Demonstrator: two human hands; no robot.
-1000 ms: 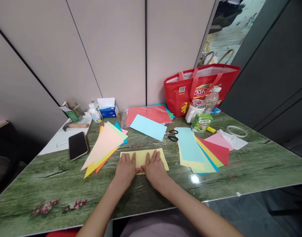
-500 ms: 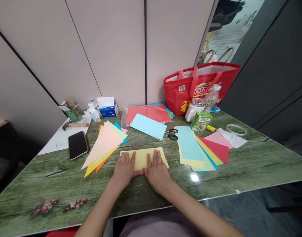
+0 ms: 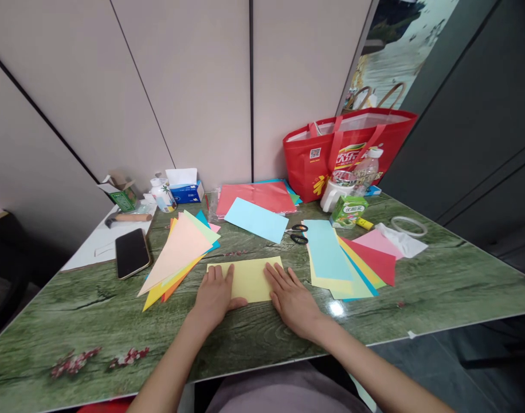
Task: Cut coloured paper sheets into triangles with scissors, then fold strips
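Note:
A folded yellow paper (image 3: 250, 277) lies flat on the green wood-grain table (image 3: 90, 321), straight in front of me. My left hand (image 3: 215, 292) rests flat on its left end with the fingers stretched out. My right hand (image 3: 292, 297) lies flat on its right end, fingers spread and pointing away from me. Neither hand holds anything. A fan of coloured paper triangles (image 3: 179, 255) lies just left of the yellow paper. A fan of coloured paper strips (image 3: 344, 261) lies just to its right.
A black phone (image 3: 131, 252) lies at the left. Black-handled scissors (image 3: 297, 234), a light blue sheet (image 3: 256, 219) and red sheets (image 3: 256, 198) lie behind. A red bag (image 3: 344, 146), a green carton (image 3: 349, 210), a tape roll (image 3: 408, 225) and a tissue box (image 3: 184, 186) stand at the back.
My right hand has slid to the right along the yellow paper, from its middle to its right end. My left hand has stayed on the left end.

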